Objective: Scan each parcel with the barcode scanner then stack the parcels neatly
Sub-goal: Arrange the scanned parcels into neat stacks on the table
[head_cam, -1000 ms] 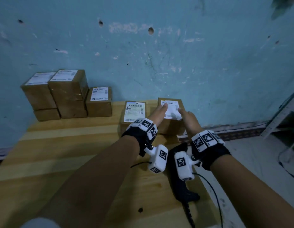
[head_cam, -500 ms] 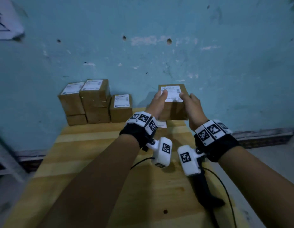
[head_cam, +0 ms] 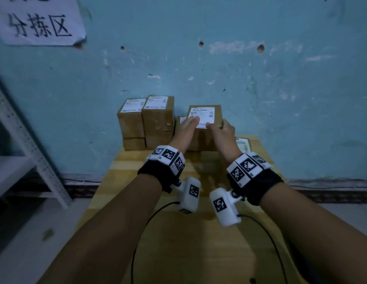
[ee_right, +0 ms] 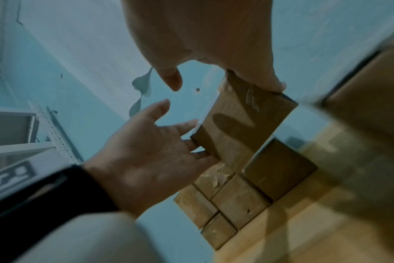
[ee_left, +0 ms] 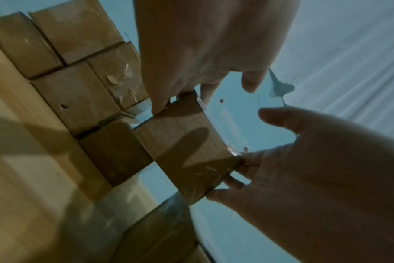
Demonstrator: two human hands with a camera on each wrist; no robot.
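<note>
From the head view, the left hand (head_cam: 185, 130) and the right hand (head_cam: 222, 131) hold the parcel (head_cam: 206, 119) between them, above the table (head_cam: 158, 232), beside the stacked parcels (head_cam: 156, 121); in the left wrist view, fingers (ee_left: 160, 105) pinch its corner; in the right wrist view, it is above a lower parcel (ee_right: 279, 169).

head: high, facing wall | wrists: close, upward (both share parcel (ee_left: 187, 156))
</note>
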